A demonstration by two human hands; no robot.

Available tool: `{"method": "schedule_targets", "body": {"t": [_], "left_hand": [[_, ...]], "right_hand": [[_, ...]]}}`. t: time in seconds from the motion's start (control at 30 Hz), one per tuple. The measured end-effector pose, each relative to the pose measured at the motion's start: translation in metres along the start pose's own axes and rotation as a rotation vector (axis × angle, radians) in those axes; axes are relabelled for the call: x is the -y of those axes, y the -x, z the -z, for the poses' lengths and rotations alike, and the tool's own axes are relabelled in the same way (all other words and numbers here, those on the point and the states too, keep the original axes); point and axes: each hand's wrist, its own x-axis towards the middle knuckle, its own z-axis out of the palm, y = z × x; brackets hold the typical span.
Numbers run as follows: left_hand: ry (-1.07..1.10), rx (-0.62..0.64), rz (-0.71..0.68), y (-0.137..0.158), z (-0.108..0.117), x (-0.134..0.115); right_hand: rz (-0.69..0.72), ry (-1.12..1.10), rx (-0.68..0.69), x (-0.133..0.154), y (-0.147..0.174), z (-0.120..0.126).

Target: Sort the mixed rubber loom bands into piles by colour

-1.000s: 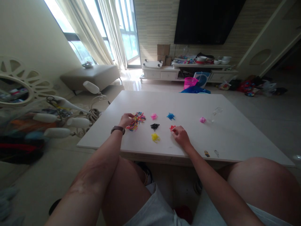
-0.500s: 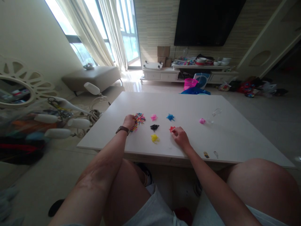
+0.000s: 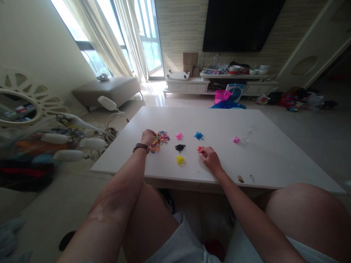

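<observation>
On the white table, my left hand is at the upper left edge of a mixed pile of small coloured bands. Its fingers are pressed together; whatever they pinch is too small to make out. My right hand rests by a small red pile, fingertips closed at its near edge and partly covering it. Between the hands lie separate little piles: pink, black and yellow. A blue pile sits beyond the red one.
To the right lies a pink round object beside a clear plastic container. A small yellow-and-dark piece and a small clear piece lie near the front edge. A lamp with white shades stands left of the table.
My left hand has shifted a little left and away from me, uncovering more of the mixed pile. My right hand stays almost still at the red pile.
</observation>
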Motion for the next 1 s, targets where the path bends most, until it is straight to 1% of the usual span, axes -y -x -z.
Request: {"method": "schedule_targets", "body": {"t": [0.13, 0.23, 0.33, 0.4, 0.53, 0.57, 0.6, 0.67, 0.77, 0.9, 1.0], "left_hand": [[0.028, -0.013, -0.044, 0.004, 0.003, -0.012], [0.094, 0.069, -0.145, 0.006, 0.005, -0.021], [0.173, 0.245, -0.292, 0.011, 0.004, -0.033], [0.203, 0.392, -0.371, 0.017, 0.001, -0.045], [0.127, 0.743, -0.513, 0.039, -0.018, -0.069], [0.093, 0.820, -0.542, 0.044, -0.024, -0.073], [0.070, 0.857, -0.574, 0.050, -0.029, -0.077], [-0.009, 0.875, -0.599, 0.058, -0.038, -0.082], [-0.138, 0.865, -0.614, 0.065, -0.045, -0.084], [-0.196, 0.871, -0.652, 0.069, -0.046, -0.083], [-0.203, 0.850, -0.650, 0.069, -0.043, -0.083]], "right_hand": [[-0.008, -0.001, 0.000, 0.002, 0.001, 0.001], [-0.010, -0.007, 0.002, 0.004, 0.003, 0.002], [-0.011, -0.010, -0.004, 0.005, 0.005, 0.003], [-0.017, -0.014, -0.010, 0.005, 0.005, 0.003], [-0.025, -0.014, -0.006, 0.005, 0.004, 0.003], [-0.026, -0.011, -0.004, 0.005, 0.004, 0.004], [-0.028, -0.009, -0.001, 0.005, 0.004, 0.004], [-0.028, -0.006, 0.004, 0.006, 0.004, 0.004], [-0.028, -0.003, 0.010, 0.006, 0.004, 0.005], [-0.028, 0.003, 0.017, 0.006, 0.003, 0.006], [-0.029, 0.004, 0.021, 0.007, 0.003, 0.006]]}}
